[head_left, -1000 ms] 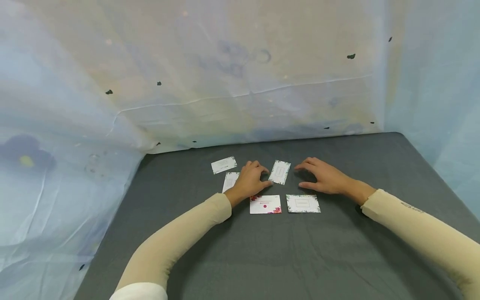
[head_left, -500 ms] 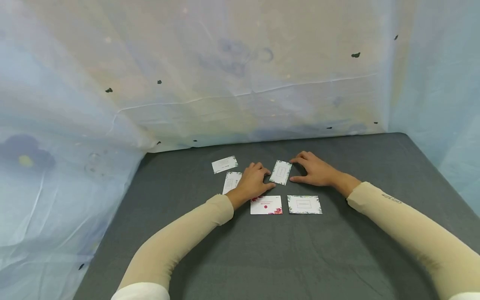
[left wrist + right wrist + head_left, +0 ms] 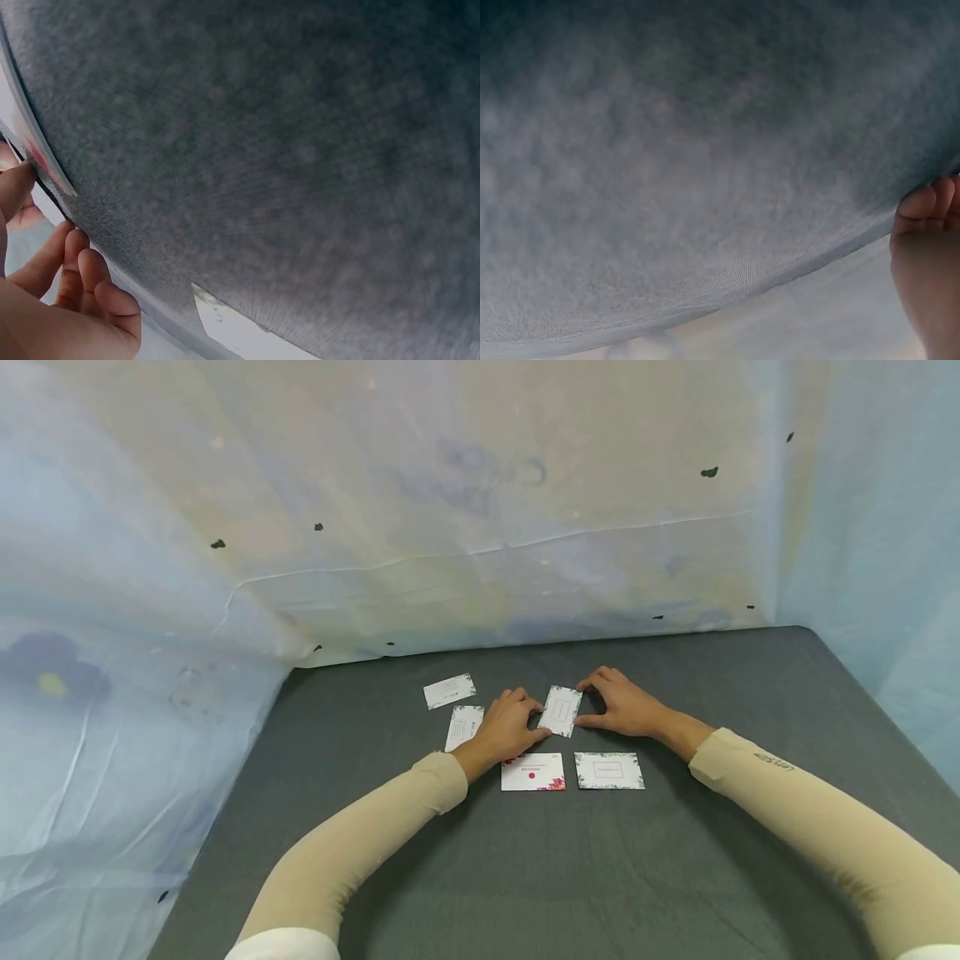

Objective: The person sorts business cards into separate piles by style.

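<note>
In the head view a white card with a leafy border [image 3: 561, 711] lies upright on the grey cloth, between my two hands. The fingertips and thumb of my left hand [image 3: 505, 724] are right at its left edge, the fingers loosely bent. At its right edge, near the top corner and lower down, are the index finger and thumb of my right hand [image 3: 624, 702]. The left wrist view shows the left hand [image 3: 71, 300] with thumb and fingers spread apart. Only a few fingers of the right hand [image 3: 930, 247] show in the right wrist view.
Closer to me lie a white card with red flowers [image 3: 532, 772] and a leaf-bordered card [image 3: 609, 771]. To the left are a tilted white card [image 3: 450, 691] and another card [image 3: 464, 725] partly behind my left hand. Patterned cloth walls [image 3: 487, 568] rise behind the grey tabletop [image 3: 570, 877].
My right hand has moved left, from apart to the right edge of the middle card. That card has shifted only slightly. My left hand has barely moved.
</note>
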### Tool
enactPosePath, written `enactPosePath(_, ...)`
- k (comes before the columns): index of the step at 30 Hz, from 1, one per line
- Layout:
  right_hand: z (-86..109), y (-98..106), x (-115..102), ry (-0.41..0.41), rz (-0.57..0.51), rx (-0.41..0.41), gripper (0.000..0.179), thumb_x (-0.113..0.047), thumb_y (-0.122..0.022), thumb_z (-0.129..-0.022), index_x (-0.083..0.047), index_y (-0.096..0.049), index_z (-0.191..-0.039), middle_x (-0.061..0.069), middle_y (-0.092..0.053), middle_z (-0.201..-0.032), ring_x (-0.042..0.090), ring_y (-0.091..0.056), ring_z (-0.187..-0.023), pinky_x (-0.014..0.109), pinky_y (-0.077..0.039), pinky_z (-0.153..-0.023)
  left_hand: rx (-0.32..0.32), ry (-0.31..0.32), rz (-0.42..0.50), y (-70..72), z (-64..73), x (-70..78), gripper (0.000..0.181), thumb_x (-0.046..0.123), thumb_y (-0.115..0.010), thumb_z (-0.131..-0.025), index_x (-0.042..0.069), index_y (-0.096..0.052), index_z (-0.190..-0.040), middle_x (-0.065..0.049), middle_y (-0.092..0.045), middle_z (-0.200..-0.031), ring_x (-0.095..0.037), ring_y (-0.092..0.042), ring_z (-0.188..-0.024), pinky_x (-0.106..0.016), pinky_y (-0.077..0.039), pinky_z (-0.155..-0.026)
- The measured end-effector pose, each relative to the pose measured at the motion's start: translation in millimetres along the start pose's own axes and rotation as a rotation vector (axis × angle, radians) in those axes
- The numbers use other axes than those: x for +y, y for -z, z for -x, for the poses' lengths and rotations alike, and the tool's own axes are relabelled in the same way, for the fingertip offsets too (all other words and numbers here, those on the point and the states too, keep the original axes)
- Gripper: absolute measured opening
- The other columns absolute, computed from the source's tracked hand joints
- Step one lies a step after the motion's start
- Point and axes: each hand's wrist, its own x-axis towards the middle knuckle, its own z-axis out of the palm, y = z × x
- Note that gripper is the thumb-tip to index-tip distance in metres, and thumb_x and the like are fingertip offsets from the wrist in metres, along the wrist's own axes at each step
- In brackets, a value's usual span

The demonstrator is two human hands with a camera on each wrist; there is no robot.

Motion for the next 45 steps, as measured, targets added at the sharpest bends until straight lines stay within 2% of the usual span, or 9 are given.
enactPosePath(7, 1.4, 3, 0, 0.001, -0.083, 0.031, 0.054, -0.036, -0.075, -0.089, -0.005, -0.057, -0.13, 0.014, -0.053, -0.123, 0.028, -0.053, -0.109, 0.048, -0.045, -0.095, 0.003, -0.019, 0.057, 2.5, -0.4, 1.1, 0.043, 0.039, -0.067, -0.095, 0.014, -0.065, -0.129, -0.004, -0.059, -0.121, -0.021, -0.053, -0.113, -0.039, -0.043, -0.102)
enactPosePath(12, 1.5, 4, -1, -0.009, -0.083, 0.034, 0.049, -0.037, -0.072, -0.091, -0.007, -0.057, -0.126, 0.013, -0.053, -0.122, 0.025, -0.055, -0.105, 0.045, -0.046, -0.091, -0.033, -0.026, 0.133, 5.2, -1.5, -0.9, 0.045, 0.036, -0.069, -0.094, 0.011, -0.063, -0.131, -0.006, -0.057, -0.12, -0.021, -0.053, -0.11, -0.037, -0.044, -0.099)
enactPosePath(17, 1.3, 3, -3, -0.021, -0.067, 0.033, 0.047, -0.043, -0.069, -0.093, -0.009, -0.057, -0.124, 0.011, -0.053, -0.122, 0.023, -0.055, -0.104, 0.044, -0.046, -0.092, -0.079, 0.016, 0.264, 7.9, -2.4, -3.4, 0.059, 0.045, -0.075, -0.087, 0.011, -0.062, -0.133, -0.006, -0.055, -0.119, -0.019, -0.051, -0.108, -0.036, -0.045, -0.097)
enactPosePath(21, 1.8, 2, -5, -0.02, -0.073, 0.05, 0.048, -0.045, -0.068, -0.092, -0.01, -0.056, -0.122, 0.01, -0.054, -0.117, 0.022, -0.055, -0.099, 0.043, -0.046, -0.088, -0.083, 0.04, 0.317, 8.0, -2.6, -4.6, 0.07, 0.054, -0.077, -0.082, 0.011, -0.06, -0.135, -0.006, -0.054, -0.121, -0.019, -0.052, -0.109, -0.037, -0.046, -0.098)
enactPosePath(26, 1.5, 0, -9, -0.004, -0.094, 0.055, 0.045, -0.044, -0.071, -0.091, -0.012, -0.055, -0.116, 0.006, -0.056, -0.106, 0.016, -0.054, -0.088, 0.038, -0.045, -0.081, -0.061, 0.039, 0.305, 8.7, -2.9, -3.2, 0.065, 0.05, -0.077, -0.083, 0.012, -0.06, -0.133, -0.006, -0.055, -0.12, -0.019, -0.051, -0.11, -0.036, -0.045, -0.098)
enactPosePath(31, -0.2, -3, -12, 0.056, -0.116, 0.048, 0.045, -0.044, -0.073, -0.089, -0.012, -0.057, -0.116, 0.002, -0.06, -0.1, 0.013, -0.054, -0.083, 0.035, -0.046, -0.077, -0.072, -0.021, 0.231, 10.9, -2.7, 2.6, 0.063, 0.047, -0.079, -0.083, 0.013, -0.061, -0.134, -0.005, -0.055, -0.118, -0.018, -0.05, -0.107, -0.034, -0.044, -0.096)
enactPosePath(33, 0.1, -3, -12, 0.071, -0.122, 0.038, 0.05, -0.044, -0.074, -0.088, -0.011, -0.057, -0.121, 0.003, -0.06, -0.105, 0.014, -0.055, -0.087, 0.036, -0.047, -0.079, -0.074, -0.025, 0.193, 10.5, -2.8, 4.3, 0.068, 0.051, -0.078, -0.082, 0.014, -0.06, -0.135, -0.004, -0.055, -0.118, -0.018, -0.05, -0.106, -0.035, -0.043, -0.096)
enactPosePath(38, 3.5, 0, -8, 0.088, -0.136, -0.01, 0.063, -0.039, -0.077, -0.087, -0.01, -0.054, -0.137, 0.008, -0.053, -0.125, 0.02, -0.054, -0.102, 0.043, -0.046, -0.089, -0.069, 0.013, 0.123, 6.5, -1.8, 2.2, 0.073, 0.056, -0.079, -0.078, 0.016, -0.059, -0.136, -0.003, -0.054, -0.122, -0.02, -0.051, -0.112, -0.038, -0.042, -0.101)
enactPosePath(45, 4.7, 1, -5, 0.097, -0.095, -0.064, 0.07, -0.039, -0.075, -0.089, -0.011, -0.047, -0.147, 0.011, -0.048, -0.134, 0.028, -0.05, -0.12, 0.052, -0.043, -0.099, -0.074, 0.005, 0.185, 7.1, -0.9, -2.3, 0.058, 0.042, -0.078, -0.084, 0.014, -0.063, -0.133, -0.007, -0.055, -0.122, -0.023, -0.05, -0.113, -0.04, -0.042, -0.101)
